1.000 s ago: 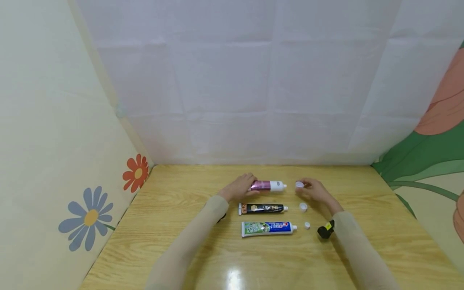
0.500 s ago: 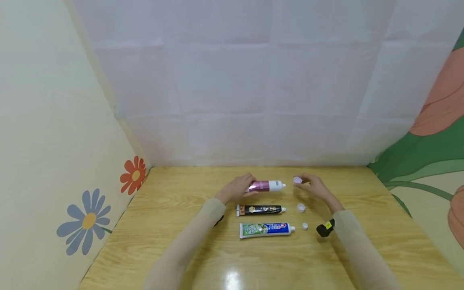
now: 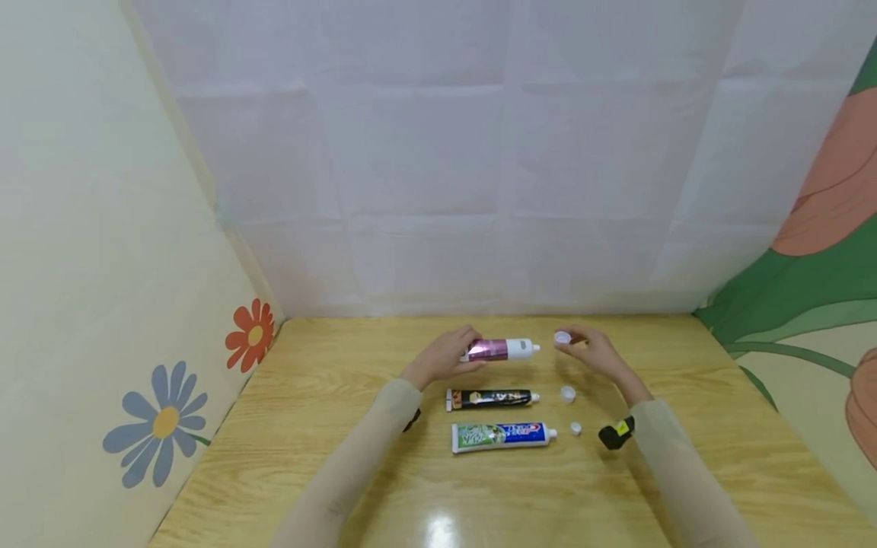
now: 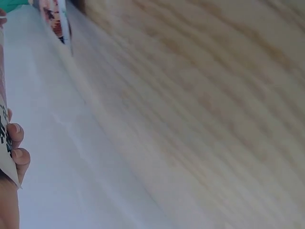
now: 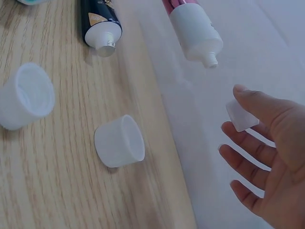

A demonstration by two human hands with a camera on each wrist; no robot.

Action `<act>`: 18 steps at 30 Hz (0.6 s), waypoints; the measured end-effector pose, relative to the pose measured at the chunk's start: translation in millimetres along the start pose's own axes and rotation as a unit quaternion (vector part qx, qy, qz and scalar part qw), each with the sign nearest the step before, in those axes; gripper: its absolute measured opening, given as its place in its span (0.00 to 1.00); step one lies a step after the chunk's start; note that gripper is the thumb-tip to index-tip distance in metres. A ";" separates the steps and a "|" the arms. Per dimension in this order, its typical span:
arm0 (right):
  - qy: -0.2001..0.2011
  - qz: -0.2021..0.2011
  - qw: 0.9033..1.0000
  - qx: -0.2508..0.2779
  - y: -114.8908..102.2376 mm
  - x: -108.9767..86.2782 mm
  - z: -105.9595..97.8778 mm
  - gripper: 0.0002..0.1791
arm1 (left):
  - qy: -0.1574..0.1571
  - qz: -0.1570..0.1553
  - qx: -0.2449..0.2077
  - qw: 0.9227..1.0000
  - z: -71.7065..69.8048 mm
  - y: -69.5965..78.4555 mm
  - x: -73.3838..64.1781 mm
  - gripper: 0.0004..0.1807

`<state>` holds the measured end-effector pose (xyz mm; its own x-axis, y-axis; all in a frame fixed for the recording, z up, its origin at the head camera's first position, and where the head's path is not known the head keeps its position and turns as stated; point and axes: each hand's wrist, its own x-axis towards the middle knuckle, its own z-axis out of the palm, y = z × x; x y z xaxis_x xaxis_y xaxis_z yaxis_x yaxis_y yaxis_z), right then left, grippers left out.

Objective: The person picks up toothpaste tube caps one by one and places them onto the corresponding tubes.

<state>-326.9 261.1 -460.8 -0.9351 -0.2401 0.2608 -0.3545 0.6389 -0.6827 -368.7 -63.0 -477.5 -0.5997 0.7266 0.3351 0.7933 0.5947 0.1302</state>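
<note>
My left hand grips the crimped-end side of a pink toothpaste tube whose white shoulder and bare nozzle point right. In the left wrist view, curled fingers show at the tube's edge. Between thumb and fingers, my right hand pinches a white screw cap, its hollow side visible. A short gap separates this cap from the nozzle. The right wrist view shows the pink tube's uncapped nozzle facing toward the cap in the right hand, with the other fingers spread.
Nearer on the wooden table lie a black toothpaste tube and a green-and-blue one, both uncapped. Two white caps stand to their right, a larger one and a smaller one. A white cloth hangs behind the table.
The pink tube has risen slightly in my left hand. My right hand has lifted its cap a little and tilted it.
</note>
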 end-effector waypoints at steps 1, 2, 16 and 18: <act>0.004 -0.001 1.000 0.002 -1.1 0.4 -0.2 0.24 | 0.003 0.001 0.001 1.000 -1.8 0.6 0.2 0.26; 0.007 -0.002 1.000 0.002 -2.2 0.8 -0.4 0.24 | 0.007 0.005 0.003 1.000 -3.5 1.0 0.4 0.26; 0.025 0.003 1.000 -0.014 -11.3 -0.1 -9.9 0.25 | 0.036 0.030 0.033 0.998 -18.5 8.5 1.8 0.27; 0.026 0.004 1.000 -0.016 -12.1 -0.6 -11.1 0.25 | 0.037 0.031 0.039 0.998 -21.4 9.4 1.7 0.27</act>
<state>-322.0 261.6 -445.1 -0.9362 -0.1970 0.2909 -0.3458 0.6634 -0.6636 -360.0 -63.5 -455.7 -0.5373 0.7373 0.4094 0.8168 0.5759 0.0349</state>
